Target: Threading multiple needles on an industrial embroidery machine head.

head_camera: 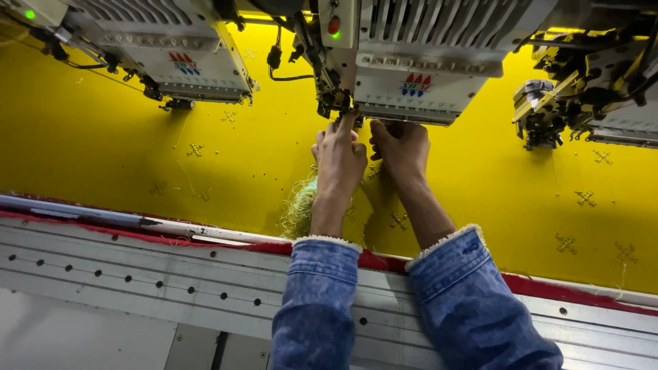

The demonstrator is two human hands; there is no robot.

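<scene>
Both my arms in blue denim sleeves reach over a yellow fabric [103,144] stretched under embroidery machine heads. My left hand [339,161] is raised to the needle area [337,103] of the middle head [411,75], its fingers pinched at the needle; whether they pinch a thread I cannot tell. My right hand [401,147] is just beside it under the head's lower edge, fingers curled, their tips hidden by the machine. A tangle of pale green-yellow thread [300,205] lies on the fabric just left of my left wrist.
Another machine head [178,62] hangs at the upper left and a third head [582,103] at the right. Small stitched cross motifs [585,198] dot the fabric. A red-edged grey metal frame rail [137,267] with holes runs along the near side.
</scene>
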